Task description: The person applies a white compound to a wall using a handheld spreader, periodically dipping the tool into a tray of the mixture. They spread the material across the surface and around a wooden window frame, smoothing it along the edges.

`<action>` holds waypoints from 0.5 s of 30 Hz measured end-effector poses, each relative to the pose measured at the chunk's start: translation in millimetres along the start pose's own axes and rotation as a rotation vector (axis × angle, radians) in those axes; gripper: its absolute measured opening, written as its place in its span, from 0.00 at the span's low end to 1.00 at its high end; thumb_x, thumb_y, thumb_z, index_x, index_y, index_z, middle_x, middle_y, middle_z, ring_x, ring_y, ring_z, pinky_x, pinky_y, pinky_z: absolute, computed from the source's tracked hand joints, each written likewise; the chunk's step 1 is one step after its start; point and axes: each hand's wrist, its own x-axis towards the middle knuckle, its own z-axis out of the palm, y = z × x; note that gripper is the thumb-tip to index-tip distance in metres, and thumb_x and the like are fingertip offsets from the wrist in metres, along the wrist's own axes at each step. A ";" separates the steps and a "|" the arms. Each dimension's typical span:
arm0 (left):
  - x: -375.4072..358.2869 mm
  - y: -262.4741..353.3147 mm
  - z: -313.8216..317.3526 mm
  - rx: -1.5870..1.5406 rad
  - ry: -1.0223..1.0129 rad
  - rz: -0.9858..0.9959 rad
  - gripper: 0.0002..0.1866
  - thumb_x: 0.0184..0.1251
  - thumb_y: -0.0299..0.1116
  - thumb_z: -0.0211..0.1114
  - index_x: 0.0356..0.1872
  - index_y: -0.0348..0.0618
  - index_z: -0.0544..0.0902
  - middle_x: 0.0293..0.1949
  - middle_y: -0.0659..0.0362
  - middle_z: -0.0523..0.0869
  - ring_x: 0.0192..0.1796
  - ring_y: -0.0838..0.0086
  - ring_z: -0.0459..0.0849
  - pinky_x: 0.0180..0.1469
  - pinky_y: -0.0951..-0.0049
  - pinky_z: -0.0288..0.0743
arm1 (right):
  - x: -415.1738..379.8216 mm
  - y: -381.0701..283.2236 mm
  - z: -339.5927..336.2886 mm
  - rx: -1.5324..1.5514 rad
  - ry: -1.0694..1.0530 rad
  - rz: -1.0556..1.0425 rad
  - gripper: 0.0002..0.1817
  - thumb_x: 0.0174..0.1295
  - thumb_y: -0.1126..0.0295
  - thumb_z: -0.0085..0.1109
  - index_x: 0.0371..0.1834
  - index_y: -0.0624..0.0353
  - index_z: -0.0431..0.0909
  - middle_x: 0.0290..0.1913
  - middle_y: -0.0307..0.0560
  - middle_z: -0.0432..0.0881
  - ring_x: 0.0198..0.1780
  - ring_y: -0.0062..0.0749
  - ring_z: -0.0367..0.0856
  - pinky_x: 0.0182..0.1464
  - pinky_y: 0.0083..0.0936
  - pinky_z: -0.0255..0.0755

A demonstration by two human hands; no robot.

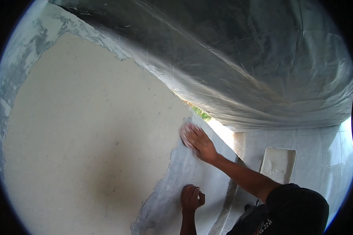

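Note:
My right hand (203,145) presses against the wall (78,117), at the border of a cream-coloured coat and a grey strip. Under its fingers is a pinkish-white pad (187,134), blurred by motion. Lower down, my left hand (191,197) is closed, with fingers curled and knuckles close to the grey strip (176,168). A pale spot shows between its thumb and fingers, but I cannot tell what it is. The cream coat has a ragged edge and a few small dark specks.
Plastic sheeting (231,51) hangs along the top and right. A shallow tray (290,161) with whitish paste lies on the tiled floor (313,145) beside my right arm. Through a gap between wall and sheeting, greenery (202,113) shows.

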 end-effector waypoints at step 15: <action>-3.0 -4.2 -1.9 -0.154 0.023 0.048 0.07 0.49 0.22 0.59 0.30 0.36 0.83 0.32 0.51 0.85 0.44 0.56 0.85 0.50 0.56 0.80 | -45.1 -73.7 -5.8 0.006 0.022 0.177 0.39 0.51 0.88 0.56 0.72 0.57 0.69 0.70 0.63 0.72 0.74 0.56 0.66 0.75 0.47 0.62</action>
